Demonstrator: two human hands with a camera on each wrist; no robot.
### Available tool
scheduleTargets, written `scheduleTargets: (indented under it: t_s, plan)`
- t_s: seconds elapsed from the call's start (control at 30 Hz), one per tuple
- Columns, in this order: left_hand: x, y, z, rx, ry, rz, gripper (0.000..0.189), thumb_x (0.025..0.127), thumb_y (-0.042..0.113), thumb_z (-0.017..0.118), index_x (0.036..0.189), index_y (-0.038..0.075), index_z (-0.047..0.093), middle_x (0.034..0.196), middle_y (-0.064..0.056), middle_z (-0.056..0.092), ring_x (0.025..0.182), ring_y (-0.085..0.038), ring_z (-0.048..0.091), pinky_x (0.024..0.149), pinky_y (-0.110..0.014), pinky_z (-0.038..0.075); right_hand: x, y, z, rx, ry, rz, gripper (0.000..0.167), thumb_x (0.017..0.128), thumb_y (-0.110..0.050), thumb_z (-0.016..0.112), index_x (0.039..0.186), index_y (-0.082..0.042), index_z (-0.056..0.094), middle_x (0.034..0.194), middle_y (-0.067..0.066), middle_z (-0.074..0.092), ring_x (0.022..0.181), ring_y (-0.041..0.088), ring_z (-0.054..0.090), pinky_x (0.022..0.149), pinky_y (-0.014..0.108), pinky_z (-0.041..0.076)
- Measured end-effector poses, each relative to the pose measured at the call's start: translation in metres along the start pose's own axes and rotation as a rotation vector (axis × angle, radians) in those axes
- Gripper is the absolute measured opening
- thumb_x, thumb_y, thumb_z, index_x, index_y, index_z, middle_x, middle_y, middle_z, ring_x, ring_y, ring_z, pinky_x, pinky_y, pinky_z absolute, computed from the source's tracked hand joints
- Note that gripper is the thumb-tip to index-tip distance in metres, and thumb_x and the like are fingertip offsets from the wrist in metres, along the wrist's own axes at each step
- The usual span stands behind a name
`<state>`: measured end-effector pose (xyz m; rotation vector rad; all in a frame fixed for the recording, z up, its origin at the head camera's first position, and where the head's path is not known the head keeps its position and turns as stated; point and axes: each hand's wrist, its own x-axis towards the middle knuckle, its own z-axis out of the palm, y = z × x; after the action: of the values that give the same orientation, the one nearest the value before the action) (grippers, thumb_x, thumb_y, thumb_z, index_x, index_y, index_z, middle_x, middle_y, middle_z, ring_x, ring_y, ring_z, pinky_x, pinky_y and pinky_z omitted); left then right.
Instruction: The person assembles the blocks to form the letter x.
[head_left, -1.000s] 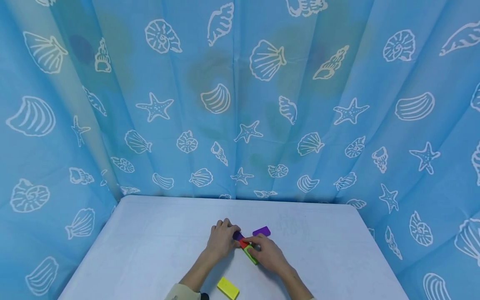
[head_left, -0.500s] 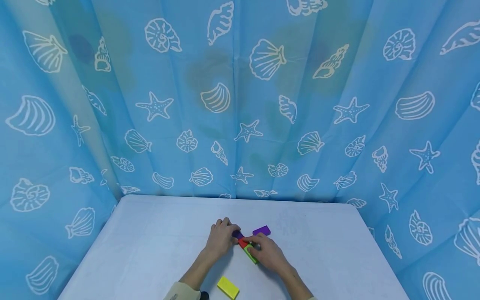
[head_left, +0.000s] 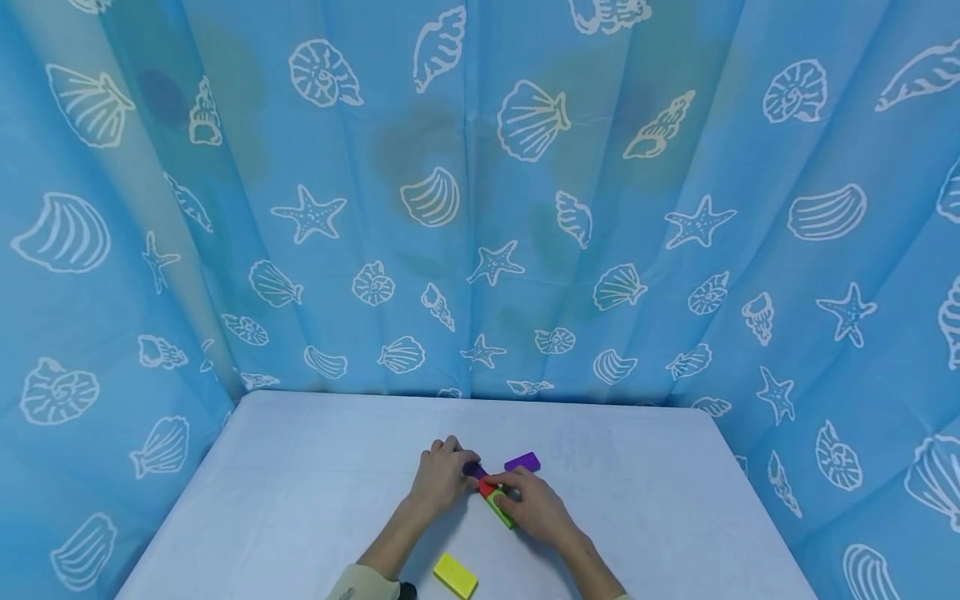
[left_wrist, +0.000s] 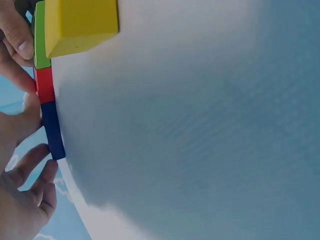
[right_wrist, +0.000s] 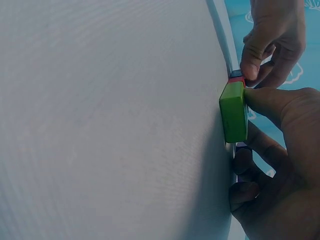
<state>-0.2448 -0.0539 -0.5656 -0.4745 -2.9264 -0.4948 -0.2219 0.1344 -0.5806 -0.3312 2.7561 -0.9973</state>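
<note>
A dark blue block [left_wrist: 53, 131], a red block [left_wrist: 45, 84] and a green block [head_left: 501, 509] lie end to end in a slanting row on the white table. My left hand [head_left: 441, 479] holds the dark blue block at the row's far end, thumb on one side and fingertips at its outer end. At the near end my right hand [head_left: 537, 505] grips the green block, its thumb against the side and its index finger reaching to the red block [head_left: 487, 487]. Just beyond the right hand's fingers lies a purple block [head_left: 522, 462].
A yellow block [head_left: 456, 576] rests nearer the body, between the forearms; it looms large in the left wrist view. The white-covered table [head_left: 315, 467] ends at a blue curtain [head_left: 480, 208] with white seashells, which surrounds the back and both sides.
</note>
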Motion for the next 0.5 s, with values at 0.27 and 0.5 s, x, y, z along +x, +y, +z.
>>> scheduleTargets:
  t_s: [0.27, 0.5]
  plan:
    - [-0.0025, 0.0049, -0.0011, 0.023, -0.006, -0.018, 0.049, 0.073, 0.049, 0.088, 0.111, 0.021, 0.077, 0.101, -0.002, 0.061, 0.094, -0.021, 0.051, 0.080, -0.040, 0.046, -0.0008, 0.0006, -0.0009, 0.000, -0.004, -0.025, 0.032, 0.093, -0.028, 0.071, 0.125, -0.028, 0.071, 0.097, -0.009, 0.057, 0.085, 0.012, 0.054, 0.075, 0.036, 0.046]
    - [-0.0023, 0.0041, 0.0001, 0.034, -0.019, -0.022, 0.054, 0.071, 0.055, 0.087, 0.113, 0.022, 0.076, 0.102, -0.002, 0.059, 0.095, -0.021, 0.050, 0.080, -0.039, 0.045, -0.0013, 0.0003, 0.0003, -0.017, 0.008, -0.032, 0.033, 0.092, -0.028, 0.072, 0.125, -0.029, 0.071, 0.097, -0.009, 0.057, 0.084, 0.012, 0.053, 0.073, 0.034, 0.045]
